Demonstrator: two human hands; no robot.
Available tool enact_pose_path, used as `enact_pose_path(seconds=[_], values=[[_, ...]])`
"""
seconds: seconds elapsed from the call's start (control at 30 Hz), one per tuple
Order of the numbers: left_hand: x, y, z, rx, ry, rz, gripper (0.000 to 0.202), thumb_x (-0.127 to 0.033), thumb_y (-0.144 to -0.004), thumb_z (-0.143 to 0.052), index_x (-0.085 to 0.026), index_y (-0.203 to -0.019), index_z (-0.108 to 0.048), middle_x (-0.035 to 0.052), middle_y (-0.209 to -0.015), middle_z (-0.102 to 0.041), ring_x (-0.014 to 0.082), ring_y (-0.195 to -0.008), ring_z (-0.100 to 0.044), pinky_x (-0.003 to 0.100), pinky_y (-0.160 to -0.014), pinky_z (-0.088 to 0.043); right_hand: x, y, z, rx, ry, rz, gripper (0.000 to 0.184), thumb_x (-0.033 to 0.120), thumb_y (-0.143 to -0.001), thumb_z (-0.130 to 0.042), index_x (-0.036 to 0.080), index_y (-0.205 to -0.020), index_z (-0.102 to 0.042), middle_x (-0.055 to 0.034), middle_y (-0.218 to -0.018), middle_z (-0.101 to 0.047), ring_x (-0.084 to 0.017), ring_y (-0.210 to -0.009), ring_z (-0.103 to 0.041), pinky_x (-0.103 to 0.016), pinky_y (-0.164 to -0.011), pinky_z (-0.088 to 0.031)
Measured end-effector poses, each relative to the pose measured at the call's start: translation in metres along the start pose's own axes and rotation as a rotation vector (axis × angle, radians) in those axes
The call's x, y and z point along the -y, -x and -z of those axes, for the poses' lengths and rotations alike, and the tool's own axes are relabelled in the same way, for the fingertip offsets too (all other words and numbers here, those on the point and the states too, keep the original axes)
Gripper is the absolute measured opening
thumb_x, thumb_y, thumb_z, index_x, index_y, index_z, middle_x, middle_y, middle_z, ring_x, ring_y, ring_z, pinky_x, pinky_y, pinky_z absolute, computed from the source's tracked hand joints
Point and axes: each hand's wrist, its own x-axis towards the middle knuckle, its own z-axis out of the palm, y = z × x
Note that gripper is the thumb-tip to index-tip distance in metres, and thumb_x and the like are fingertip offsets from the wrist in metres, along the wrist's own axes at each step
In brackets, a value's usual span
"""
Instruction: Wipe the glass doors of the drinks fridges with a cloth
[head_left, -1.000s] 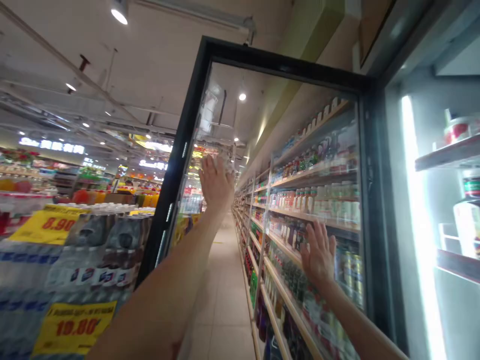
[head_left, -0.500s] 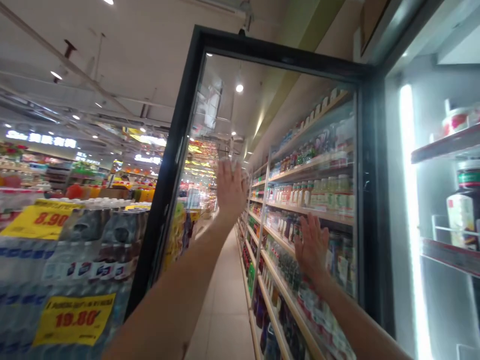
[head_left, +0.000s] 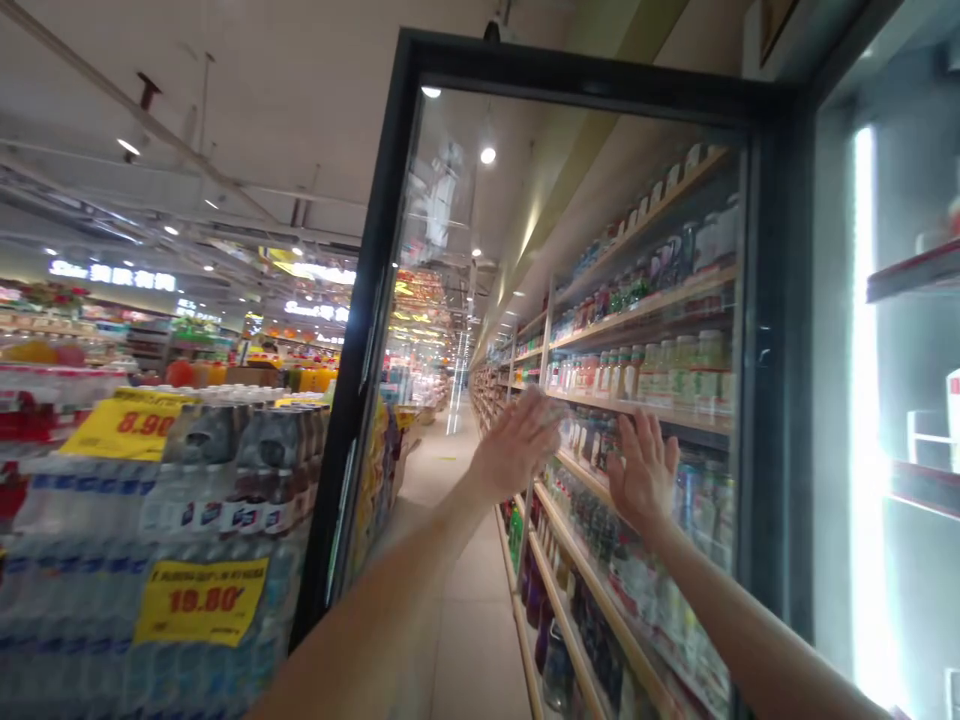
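A glass cooler door (head_left: pixel 577 62) with a black frame stands open in front of me. My left hand (head_left: pixel 517 445) is raised near the middle of the pane, fingers stretched and a little blurred. A pale, smeared patch shows at its fingertips; I cannot make out whether it is a thing or a reflection. My right hand (head_left: pixel 643 470) is further right, its fingers spread and its palm towards the glass. Neither hand visibly holds anything else. Whether the palms touch the pane cannot be told.
Shelves of bottles (head_left: pixel 675 370) and a tiled aisle floor (head_left: pixel 465 640) show in the glass. To the right, the lit cooler (head_left: pixel 832 400) has inner shelves (head_left: pixel 915 270). Packs of bottled drinks (head_left: pixel 82 590) are stacked on the left with yellow price signs (head_left: pixel 201 600).
My left hand has moved right and down across the pane, nearer my right hand. My right hand has shifted slightly right. The whole view has turned a little to the left.
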Motion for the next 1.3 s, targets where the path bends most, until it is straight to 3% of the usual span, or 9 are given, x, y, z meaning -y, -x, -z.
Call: enact_pose_path(seconds=[0.07,0.17,0.23,0.43,0.6,0.77,0.97,1.13,1.3], values=[[0.000,0.010,0.004,0.064,-0.005,-0.009,0.048,-0.034,-0.091,-0.040,-0.024,-0.137,-0.036,0.0057,-0.146,-0.036,0.0204,-0.140,-0.016,0.040,-0.112,-0.023,0.000,0.000,0.000,-0.009,-0.004,0.002,0.059,0.031,-0.090,-0.038,0.020,-0.145,-0.021,-0.0147,-0.146,-0.034,-0.028,-0.136,-0.028,-0.054,-0.106,-0.023],[0.021,0.021,0.015,-0.028,-0.105,0.450,0.049,-0.033,-0.091,-0.038,-0.020,-0.138,-0.035,0.0123,-0.148,-0.030,0.0258,-0.140,-0.016,0.049,-0.111,-0.022,0.001,0.000,0.000,0.000,-0.001,-0.006,0.059,0.031,-0.089,-0.039,0.020,-0.145,-0.022,-0.0141,-0.146,-0.033,-0.028,-0.136,-0.028,-0.053,-0.107,-0.023],[0.022,0.027,0.018,-0.073,-0.128,0.557,0.050,-0.032,-0.091,-0.037,-0.017,-0.138,-0.035,0.0148,-0.149,-0.027,0.0280,-0.140,-0.013,0.050,-0.109,-0.024,0.001,0.000,-0.001,0.007,-0.001,-0.017,0.060,0.031,-0.088,-0.039,0.020,-0.145,-0.022,-0.0135,-0.147,-0.031,-0.027,-0.136,-0.027,-0.053,-0.107,-0.022],[-0.021,0.053,0.015,0.118,-0.003,-0.117,0.048,-0.036,-0.091,-0.040,-0.025,-0.137,-0.036,0.0028,-0.145,-0.037,0.0190,-0.139,-0.019,0.037,-0.113,-0.020,-0.001,0.000,-0.001,0.019,-0.004,-0.018,0.060,0.032,-0.088,-0.039,0.021,-0.145,-0.021,-0.0132,-0.147,-0.032,-0.027,-0.136,-0.027,-0.053,-0.107,-0.022],[0.012,0.081,0.031,-0.032,-0.171,0.449,0.051,-0.028,-0.089,-0.042,-0.018,-0.139,-0.034,0.0148,-0.148,-0.029,0.0262,-0.140,-0.017,0.049,-0.110,-0.021,-0.001,0.000,0.001,0.024,-0.011,-0.025,0.060,0.032,-0.088,-0.040,0.020,-0.145,-0.022,-0.0136,-0.148,-0.030,-0.027,-0.137,-0.026,-0.053,-0.108,-0.021],[0.003,0.120,0.038,0.151,-0.039,0.012,0.054,-0.028,-0.087,-0.045,-0.026,-0.140,-0.032,0.0071,-0.146,-0.034,0.0215,-0.139,-0.019,0.041,-0.112,-0.021,0.000,-0.001,0.001,0.022,-0.001,-0.026,0.056,0.033,-0.089,-0.040,0.018,-0.142,-0.029,-0.0147,-0.147,-0.032,-0.027,-0.137,-0.026,-0.053,-0.107,-0.021],[-0.005,0.155,0.045,0.052,-0.166,0.428,0.060,-0.023,-0.085,-0.048,-0.018,-0.141,-0.028,0.0150,-0.150,-0.023,0.0275,-0.140,-0.015,0.048,-0.108,-0.027,0.001,-0.001,0.002,0.045,-0.022,-0.053,0.057,0.033,-0.088,-0.040,0.019,-0.142,-0.028,-0.0137,-0.147,-0.031,-0.027,-0.137,-0.025,-0.052,-0.108,-0.019],[-0.030,0.167,0.043,0.228,0.023,-0.082,0.052,-0.036,-0.085,-0.049,-0.030,-0.135,-0.039,0.0005,-0.143,-0.040,0.0182,-0.138,-0.023,0.036,-0.113,-0.021,0.002,-0.001,0.002,0.038,-0.027,-0.050,0.058,0.034,-0.089,-0.039,0.019,-0.143,-0.026,-0.0139,-0.147,-0.031,-0.027,-0.137,-0.026,-0.052,-0.108,-0.019],[-0.020,0.148,0.042,0.082,-0.139,0.333,0.054,-0.026,-0.086,-0.048,-0.018,-0.138,-0.035,0.0146,-0.146,-0.033,0.0260,-0.140,-0.014,0.048,-0.110,-0.024,0.002,-0.002,0.003,0.042,-0.032,-0.053,0.058,0.034,-0.088,-0.038,0.020,-0.143,-0.025,-0.0135,-0.146,-0.033,-0.028,-0.137,-0.026,-0.052,-0.108,-0.020]])
